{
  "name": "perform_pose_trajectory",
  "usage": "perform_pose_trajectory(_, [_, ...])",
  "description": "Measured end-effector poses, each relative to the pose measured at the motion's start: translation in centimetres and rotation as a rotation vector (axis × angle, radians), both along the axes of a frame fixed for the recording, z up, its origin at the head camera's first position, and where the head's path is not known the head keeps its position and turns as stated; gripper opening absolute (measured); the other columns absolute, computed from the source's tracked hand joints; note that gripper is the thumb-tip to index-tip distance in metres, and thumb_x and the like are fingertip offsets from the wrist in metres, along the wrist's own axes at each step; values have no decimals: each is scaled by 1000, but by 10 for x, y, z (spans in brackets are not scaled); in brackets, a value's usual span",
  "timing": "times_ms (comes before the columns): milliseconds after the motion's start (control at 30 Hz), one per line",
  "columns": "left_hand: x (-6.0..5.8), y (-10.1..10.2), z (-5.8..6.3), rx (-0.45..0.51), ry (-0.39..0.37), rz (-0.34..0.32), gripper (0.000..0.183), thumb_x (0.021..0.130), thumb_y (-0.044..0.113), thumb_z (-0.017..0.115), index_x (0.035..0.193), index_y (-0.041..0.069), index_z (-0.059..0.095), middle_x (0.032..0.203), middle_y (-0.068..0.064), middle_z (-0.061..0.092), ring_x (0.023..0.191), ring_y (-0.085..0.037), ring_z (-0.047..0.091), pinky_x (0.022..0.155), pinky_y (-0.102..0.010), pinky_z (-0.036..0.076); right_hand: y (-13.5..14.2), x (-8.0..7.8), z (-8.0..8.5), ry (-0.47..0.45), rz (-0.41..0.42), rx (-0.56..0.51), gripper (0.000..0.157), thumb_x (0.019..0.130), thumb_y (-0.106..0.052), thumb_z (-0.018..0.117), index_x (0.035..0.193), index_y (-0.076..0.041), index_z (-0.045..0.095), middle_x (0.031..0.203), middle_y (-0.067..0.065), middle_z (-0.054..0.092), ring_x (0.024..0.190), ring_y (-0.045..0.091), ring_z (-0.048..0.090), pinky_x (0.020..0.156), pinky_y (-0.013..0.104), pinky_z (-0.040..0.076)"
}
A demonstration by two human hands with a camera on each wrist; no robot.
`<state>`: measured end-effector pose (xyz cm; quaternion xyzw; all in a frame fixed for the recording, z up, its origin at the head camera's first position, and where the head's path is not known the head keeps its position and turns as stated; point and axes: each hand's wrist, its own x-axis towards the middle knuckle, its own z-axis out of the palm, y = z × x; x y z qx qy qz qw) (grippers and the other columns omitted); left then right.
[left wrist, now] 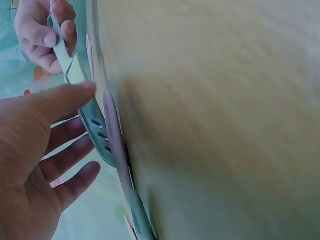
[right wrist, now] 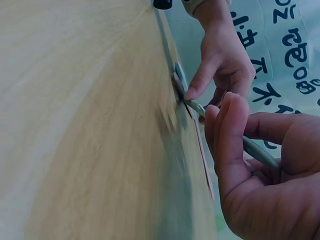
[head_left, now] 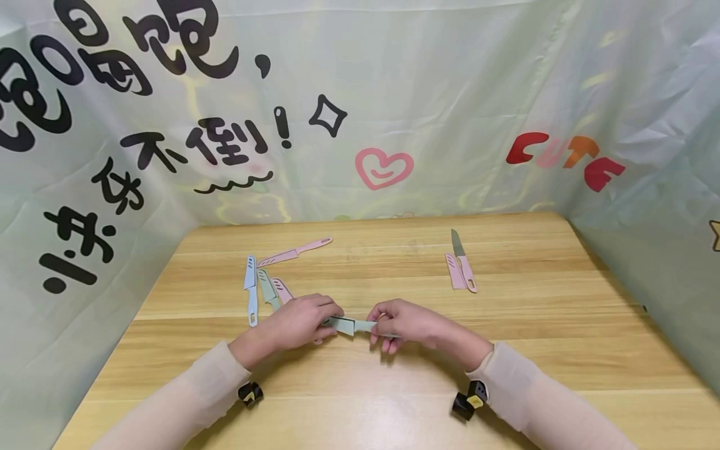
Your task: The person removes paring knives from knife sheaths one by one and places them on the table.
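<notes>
A pale green paring knife point(head_left: 364, 326) in a slotted green sheath point(head_left: 343, 325) lies between the two hands at the front middle of the table. My left hand point(head_left: 306, 319) pinches the sheath between thumb and fingers, its other fingers spread in the left wrist view. On the handle side, my right hand point(head_left: 406, 322) grips the knife's handle with bent fingers. Just beyond the left hand lie a second green sheathed knife point(head_left: 267, 286) and a pink sheathed knife point(head_left: 281, 290), whose handle the hand hides. A blue sheathed knife point(head_left: 251, 294) lies farther left.
Toward the back of the wooden table point(head_left: 382, 400) lies another pink sheathed knife point(head_left: 295, 252). At the right, a bare-bladed pink knife point(head_left: 464, 265) lies beside an empty pink sheath point(head_left: 455, 272). A printed cloth point(head_left: 461, 81) hangs around the table's back and sides.
</notes>
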<state>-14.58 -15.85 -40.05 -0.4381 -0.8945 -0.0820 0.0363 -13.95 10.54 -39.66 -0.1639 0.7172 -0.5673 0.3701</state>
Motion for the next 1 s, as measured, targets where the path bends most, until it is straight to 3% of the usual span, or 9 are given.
perform_pose_trajectory(333, [0, 2, 3, -4, 14, 10, 29, 93, 25, 70, 118, 11, 67, 108, 2, 65, 92, -10, 60, 77, -28, 56, 1, -4, -4, -56, -10, -52, 26, 101, -11, 52, 116, 8, 62, 94, 18, 69, 69, 17, 65, 62, 27, 59])
perform_pose_trajectory(600, [0, 4, 7, 15, 24, -12, 29, 93, 24, 69, 119, 11, 67, 111, 1, 65, 100, -14, 62, 85, -29, 55, -1, -7, -8, -83, 37, -95, 30, 103, -13, 48, 119, 9, 61, 98, 20, 69, 75, 18, 67, 68, 29, 60])
perform_pose_trajectory(1000, [-2, -1, 12, 101, -32, 40, 32, 91, 23, 72, 120, 10, 67, 114, 1, 66, 101, -14, 62, 87, -30, 55, 1, -14, -6, -109, 54, -170, 30, 103, -7, 46, 124, 11, 57, 103, 21, 69, 79, 20, 68, 70, 28, 59])
